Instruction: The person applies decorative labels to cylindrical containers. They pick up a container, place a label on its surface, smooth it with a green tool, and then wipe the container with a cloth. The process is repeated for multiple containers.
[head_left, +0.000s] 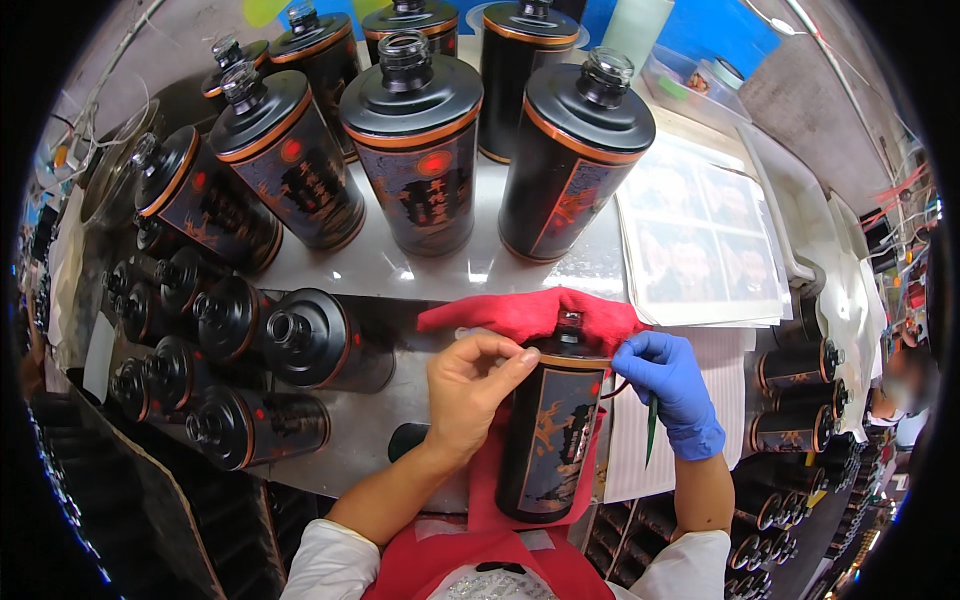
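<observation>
A black decorated bottle point(548, 440) stands tilted in front of me, its clear glass neck against a crumpled red cloth point(492, 314). An orange band rings its shoulder. My bare left hand point(465, 390) is closed in a pinch at the left of that shoulder, thumb and forefinger touching the edge; anything between them is too small to make out. On the opposite side, my right hand point(672, 385), in a blue glove, pinches a thin strip point(651, 428) close to the shoulder. Its dark green end hangs below the glove, and a thin dark loop curves beside the bottle.
Several similar bottles point(418, 180) stand along the raised metal surface at the back. More bottles point(315, 345) crowd the left. Printed sheets point(700, 245) lie at the back right, near a clear plastic tub point(695, 85). Further bottles point(795, 365) are at the right.
</observation>
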